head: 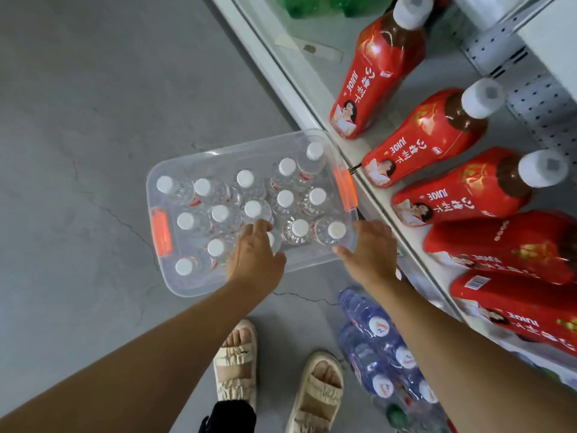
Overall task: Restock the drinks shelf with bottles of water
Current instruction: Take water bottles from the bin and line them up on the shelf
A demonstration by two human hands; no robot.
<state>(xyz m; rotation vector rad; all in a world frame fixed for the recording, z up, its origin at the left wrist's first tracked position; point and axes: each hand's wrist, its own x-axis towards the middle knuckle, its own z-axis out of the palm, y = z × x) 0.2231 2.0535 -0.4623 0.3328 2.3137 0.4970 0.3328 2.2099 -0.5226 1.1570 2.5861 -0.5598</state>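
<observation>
A clear plastic bin with orange handles stands on the grey floor, holding several small water bottles with white caps, all upright. My left hand reaches down into the bin's near side, fingers spread over a bottle whose cap is partly hidden beneath it; whether it grips the bottle is unclear. My right hand hovers with relaxed, straight fingers over the bin's right corner, beside a capped bottle, holding nothing. The white shelf runs along the right.
Several large red juice bottles fill the shelf on the right, green bottles at its far end. Blue shrink-wrapped water packs sit on the floor under my right arm. My sandalled feet stand just below the bin.
</observation>
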